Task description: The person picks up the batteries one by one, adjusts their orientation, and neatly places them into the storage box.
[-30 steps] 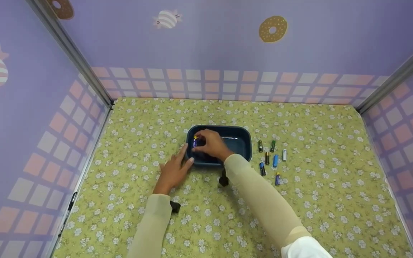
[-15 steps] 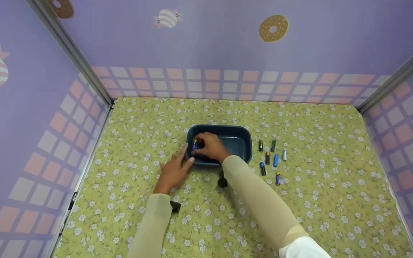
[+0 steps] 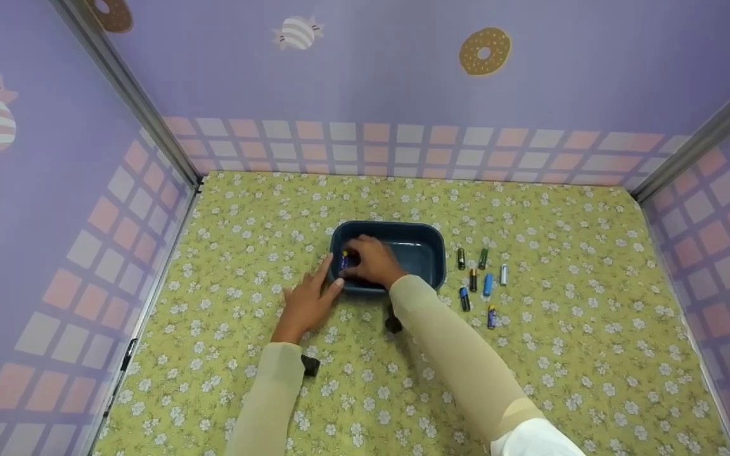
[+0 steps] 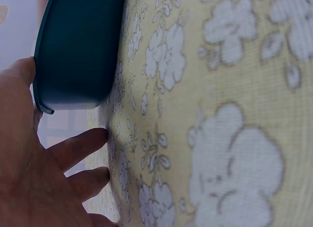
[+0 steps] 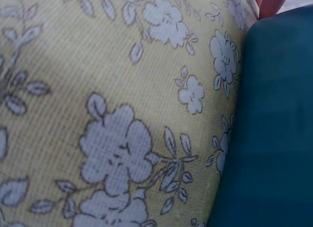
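A dark teal plastic basin (image 3: 425, 256) sits on the flowered cloth. Inside its left end, my right hand (image 3: 373, 261) pinches a purple battery (image 3: 344, 260) with a yellow end between thumb and fingers, low against the left wall. My left hand (image 3: 308, 302) is spread at the basin's front left corner, thumb and index finger at the rim. In the left wrist view that hand (image 4: 34, 153) has a digit at the rim and other fingertips down on the cloth. The right wrist view shows the basin's outer wall (image 5: 279, 129); the right hand is hidden there.
Right of the basin lie several loose batteries, among them a light blue one (image 3: 488, 284), a white one (image 3: 504, 274), a black and copper one (image 3: 473, 280) and a purple one (image 3: 491, 316). Purple walls (image 3: 397, 76) enclose the cloth-covered surface (image 3: 561, 253) at the back and sides.
My right hand has lowered the purple battery slightly, deeper along the left wall of the basin. My left hand has stayed at the corner.
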The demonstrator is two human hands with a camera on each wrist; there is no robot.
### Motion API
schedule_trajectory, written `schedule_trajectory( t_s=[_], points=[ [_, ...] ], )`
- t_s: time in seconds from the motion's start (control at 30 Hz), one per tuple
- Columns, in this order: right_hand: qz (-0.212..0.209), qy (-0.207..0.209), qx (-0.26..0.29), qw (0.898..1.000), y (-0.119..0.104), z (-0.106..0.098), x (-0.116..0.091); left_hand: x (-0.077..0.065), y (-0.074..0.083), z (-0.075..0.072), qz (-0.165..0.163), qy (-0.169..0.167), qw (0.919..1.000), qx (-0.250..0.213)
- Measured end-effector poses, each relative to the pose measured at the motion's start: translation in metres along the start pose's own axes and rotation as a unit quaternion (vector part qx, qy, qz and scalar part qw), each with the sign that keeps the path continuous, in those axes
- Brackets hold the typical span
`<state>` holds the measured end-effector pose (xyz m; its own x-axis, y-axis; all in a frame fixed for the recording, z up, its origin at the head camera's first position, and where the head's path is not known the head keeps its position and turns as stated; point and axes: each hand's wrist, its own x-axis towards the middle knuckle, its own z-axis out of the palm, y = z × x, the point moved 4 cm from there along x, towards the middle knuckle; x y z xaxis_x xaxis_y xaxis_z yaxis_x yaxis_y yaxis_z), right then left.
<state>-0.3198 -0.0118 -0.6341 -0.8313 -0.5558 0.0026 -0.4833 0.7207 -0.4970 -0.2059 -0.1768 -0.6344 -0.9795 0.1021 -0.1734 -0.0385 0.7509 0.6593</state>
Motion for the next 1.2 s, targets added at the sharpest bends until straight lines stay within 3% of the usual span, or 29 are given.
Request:
schedule_trajectory(
  t_s=[0.33,0.77,0.97,1.2],
  points=[
    [0.002,-0.012,-0.041,0.999,-0.0031,0.0011,0.001,0.0004,-0.0005,0.0001,0.001,0.002,1.0,-0.003],
    [0.004,-0.021,-0.048,0.999,-0.0055,-0.0027,0.0007,0.0013,0.0002,-0.0011,0.0,0.004,1.0,0.003],
    [0.008,-0.021,-0.009,1.0,-0.001,-0.001,-0.0001,0.0009,-0.0004,0.0002,-0.001,0.0,1.0,-0.003],
    [0.004,0.005,0.105,0.994,0.004,-0.0069,-0.0009,0.0007,-0.0015,0.0005,0.001,-0.001,1.0,-0.001]
  ],
)
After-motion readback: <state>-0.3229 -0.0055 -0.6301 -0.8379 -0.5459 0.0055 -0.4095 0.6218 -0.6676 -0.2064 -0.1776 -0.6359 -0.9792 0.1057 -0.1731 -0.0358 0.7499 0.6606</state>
